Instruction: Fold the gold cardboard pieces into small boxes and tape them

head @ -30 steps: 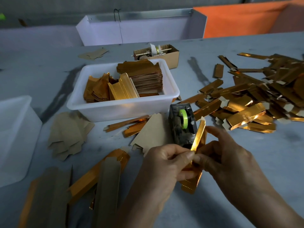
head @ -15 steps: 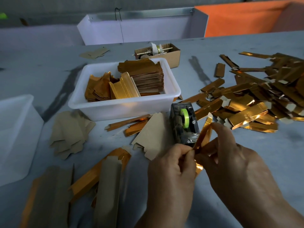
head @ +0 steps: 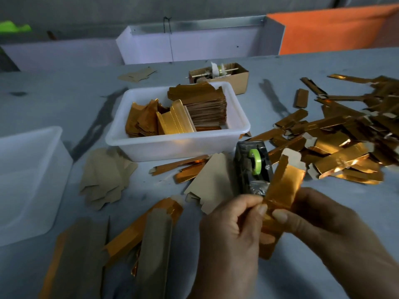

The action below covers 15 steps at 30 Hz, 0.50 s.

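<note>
Left hand (head: 228,229), right hand (head: 319,221) pinching gold cardboard piece (head: 280,190) (between them)

The tape dispenser (head: 253,167) sits at the table's (head: 43,100) centre. At 11 o'clock from it stands a tub (head: 177,145) holding stacked cardboard blanks (head: 203,108); behind the tub, at 12 o'clock, is a small carton (head: 239,80). A pile of folded pieces (head: 336,147) spreads at 2 to 3 o'clock. A second tub (head: 28,182) lies at 9 o'clock, with flat blanks (head: 105,175) between. At 6 o'clock, the left hand (head: 228,240) and right hand (head: 323,231) hold 1 piece (head: 282,190) before the dispenser.
</note>
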Available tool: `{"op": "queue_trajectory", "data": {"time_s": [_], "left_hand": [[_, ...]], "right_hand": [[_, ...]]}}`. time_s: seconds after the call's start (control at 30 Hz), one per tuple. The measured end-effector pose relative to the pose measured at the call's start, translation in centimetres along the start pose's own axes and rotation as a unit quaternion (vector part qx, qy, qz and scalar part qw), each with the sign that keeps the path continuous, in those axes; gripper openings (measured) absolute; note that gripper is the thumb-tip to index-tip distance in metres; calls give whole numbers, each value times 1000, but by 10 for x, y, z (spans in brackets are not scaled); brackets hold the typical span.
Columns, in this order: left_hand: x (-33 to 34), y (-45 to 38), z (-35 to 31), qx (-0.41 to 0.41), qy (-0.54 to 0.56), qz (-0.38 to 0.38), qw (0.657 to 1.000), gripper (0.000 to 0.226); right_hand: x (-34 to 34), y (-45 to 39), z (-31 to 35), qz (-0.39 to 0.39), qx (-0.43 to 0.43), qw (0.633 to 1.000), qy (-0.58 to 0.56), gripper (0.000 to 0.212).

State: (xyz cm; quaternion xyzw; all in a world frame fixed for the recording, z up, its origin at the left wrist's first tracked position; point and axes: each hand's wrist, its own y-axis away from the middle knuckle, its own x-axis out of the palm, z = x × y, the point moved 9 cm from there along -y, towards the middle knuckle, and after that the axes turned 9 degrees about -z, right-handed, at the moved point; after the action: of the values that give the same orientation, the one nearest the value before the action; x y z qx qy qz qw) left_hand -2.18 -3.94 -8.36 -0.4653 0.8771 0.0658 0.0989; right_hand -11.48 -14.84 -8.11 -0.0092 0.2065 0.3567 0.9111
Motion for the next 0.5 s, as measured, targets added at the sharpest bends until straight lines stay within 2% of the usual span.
{"op": "queue_trajectory", "data": {"time_s": [0.1,0.23,0.4,0.5], "left_hand": [[3,-1,2,9,-63,25,998,23],[-3,-12,2,45,-139,40,988,38],[-42,-47,6,70,-240,-59,966,33],[-63,-73,18,71,-315,-126,938,35]], "right_hand": [[10,-4,-9,-26,37,997,-68,23],[8,-14,-15,-30,76,989,-122,22],[-30,-41,-13,-90,72,979,-170,20],[-73,-58,-30,-204,80,949,-228,13]]}}
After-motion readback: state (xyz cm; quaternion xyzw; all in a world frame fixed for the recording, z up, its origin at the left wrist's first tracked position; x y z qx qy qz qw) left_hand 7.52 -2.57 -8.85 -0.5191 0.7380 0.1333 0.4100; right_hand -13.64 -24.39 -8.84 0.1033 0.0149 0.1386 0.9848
